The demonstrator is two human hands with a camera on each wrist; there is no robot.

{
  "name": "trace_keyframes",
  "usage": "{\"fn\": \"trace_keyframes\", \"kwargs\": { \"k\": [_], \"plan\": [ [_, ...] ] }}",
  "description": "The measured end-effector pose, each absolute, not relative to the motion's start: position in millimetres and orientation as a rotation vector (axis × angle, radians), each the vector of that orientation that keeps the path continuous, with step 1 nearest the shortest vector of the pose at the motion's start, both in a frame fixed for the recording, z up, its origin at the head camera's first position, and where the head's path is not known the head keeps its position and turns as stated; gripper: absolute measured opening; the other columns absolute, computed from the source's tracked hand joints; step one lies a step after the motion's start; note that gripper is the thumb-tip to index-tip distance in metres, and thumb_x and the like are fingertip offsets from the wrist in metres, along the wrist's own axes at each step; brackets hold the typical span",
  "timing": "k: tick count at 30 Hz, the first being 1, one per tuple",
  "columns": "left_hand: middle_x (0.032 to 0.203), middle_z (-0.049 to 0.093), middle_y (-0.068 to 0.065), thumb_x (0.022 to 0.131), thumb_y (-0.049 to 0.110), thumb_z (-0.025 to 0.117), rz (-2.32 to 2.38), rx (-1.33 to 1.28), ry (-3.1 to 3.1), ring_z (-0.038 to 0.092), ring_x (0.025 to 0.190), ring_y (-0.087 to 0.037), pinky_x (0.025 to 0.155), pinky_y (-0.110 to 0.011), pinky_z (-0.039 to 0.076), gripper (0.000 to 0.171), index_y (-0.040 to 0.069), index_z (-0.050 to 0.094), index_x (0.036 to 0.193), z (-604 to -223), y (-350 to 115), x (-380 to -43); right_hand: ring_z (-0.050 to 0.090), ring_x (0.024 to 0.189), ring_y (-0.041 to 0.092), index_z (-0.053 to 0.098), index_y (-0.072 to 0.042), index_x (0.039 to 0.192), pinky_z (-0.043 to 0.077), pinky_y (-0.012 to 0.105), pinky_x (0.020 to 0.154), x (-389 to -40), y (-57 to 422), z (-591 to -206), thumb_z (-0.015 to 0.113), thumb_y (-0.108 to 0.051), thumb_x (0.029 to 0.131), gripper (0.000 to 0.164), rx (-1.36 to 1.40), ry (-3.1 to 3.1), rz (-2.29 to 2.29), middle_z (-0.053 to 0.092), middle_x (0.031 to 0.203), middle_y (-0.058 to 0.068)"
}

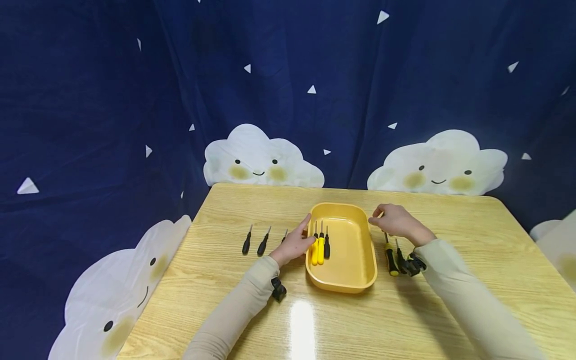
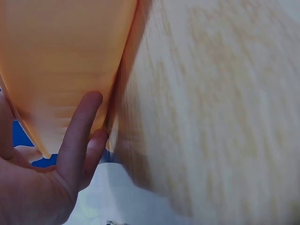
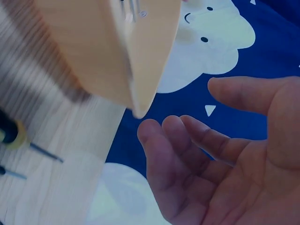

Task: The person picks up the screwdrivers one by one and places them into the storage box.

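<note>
The yellow tray (image 1: 362, 265) sits on the wooden tabletop (image 1: 252, 200), between the two hands, its long sides running away from the person. Three screwdrivers lie in its left half: two with yellow handles (image 1: 321, 254) and, just right of them, one with a black handle (image 1: 327, 250), all with their tips pointing away. The left hand (image 1: 294, 244) pinches the tray's left wall, thumb over the rim and fingers laid nearly straight along the outside. The right hand (image 1: 396, 220) is beside the far right corner, its thumb spread well apart from its loosely bent fingers, with nothing between them; its fingertips are very close to the rim, though whether they touch cannot be told. Left of the tray, two black screwdrivers (image 1: 262, 246) lie side by side, and a third screwdriver (image 1: 285, 237) is partly covered by the left hand. On the right, near the tray, lies a black-and-yellow screwdriver (image 1: 390, 260); next to it is a dark-handled screwdriver (image 1: 400, 260), partly hidden by the camera (image 1: 415, 264) on the right wrist. Light sleeves (image 1: 240, 305) cover both forearms. Beyond the tabletop hangs a dark blue curtain (image 1: 270, 40) with white triangles and smiling clouds (image 1: 261, 152).
</note>
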State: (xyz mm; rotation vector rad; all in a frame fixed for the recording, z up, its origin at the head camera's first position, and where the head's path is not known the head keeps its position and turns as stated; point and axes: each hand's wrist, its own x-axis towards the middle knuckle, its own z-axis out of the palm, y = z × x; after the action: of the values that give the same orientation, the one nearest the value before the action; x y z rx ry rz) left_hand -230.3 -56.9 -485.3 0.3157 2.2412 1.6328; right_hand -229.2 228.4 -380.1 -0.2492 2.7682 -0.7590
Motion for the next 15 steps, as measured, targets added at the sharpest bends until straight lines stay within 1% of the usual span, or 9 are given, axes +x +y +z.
{"fn": "trace_keyframes", "kwargs": {
  "k": [4,9,15],
  "plan": [
    [0.123,0.052,-0.017,0.094,0.018,0.054,1.644,0.314,2.224,0.061,0.088,-0.022,0.059,-0.037,0.058,0.074,0.032,0.012,0.153,-483.8,-57.2,-229.8,0.058,0.066,0.02,0.055,0.005,0.111,0.05,0.031,0.057,-226.9,237.9,-378.6,0.052,-0.031,0.094,0.04,-0.232,2.763,-0.754,0.062,0.087,0.012],
    [0.123,0.052,-0.018,0.094,0.018,0.054,1.643,0.308,2.218,0.062,0.088,-0.022,0.059,-0.038,0.058,0.074,0.031,0.011,0.153,-483.6,-57.1,-229.6,0.057,0.064,0.018,0.055,0.006,0.11,0.048,0.03,0.055,-226.1,250.2,-380.6,0.052,-0.029,0.094,0.039,-0.225,2.771,-0.725,0.06,0.076,0.007],
    [0.125,0.051,-0.018,0.094,0.018,0.054,1.641,0.307,2.22,0.062,0.09,-0.024,0.059,-0.039,0.058,0.073,0.034,0.012,0.153,-484.5,-57.0,-229.6,0.056,0.063,0.018,0.054,0.007,0.111,0.047,0.031,0.055,-224.3,264.0,-383.1,0.053,-0.031,0.094,0.042,-0.198,2.777,-0.695,0.059,0.076,0.007]
  ]
}}
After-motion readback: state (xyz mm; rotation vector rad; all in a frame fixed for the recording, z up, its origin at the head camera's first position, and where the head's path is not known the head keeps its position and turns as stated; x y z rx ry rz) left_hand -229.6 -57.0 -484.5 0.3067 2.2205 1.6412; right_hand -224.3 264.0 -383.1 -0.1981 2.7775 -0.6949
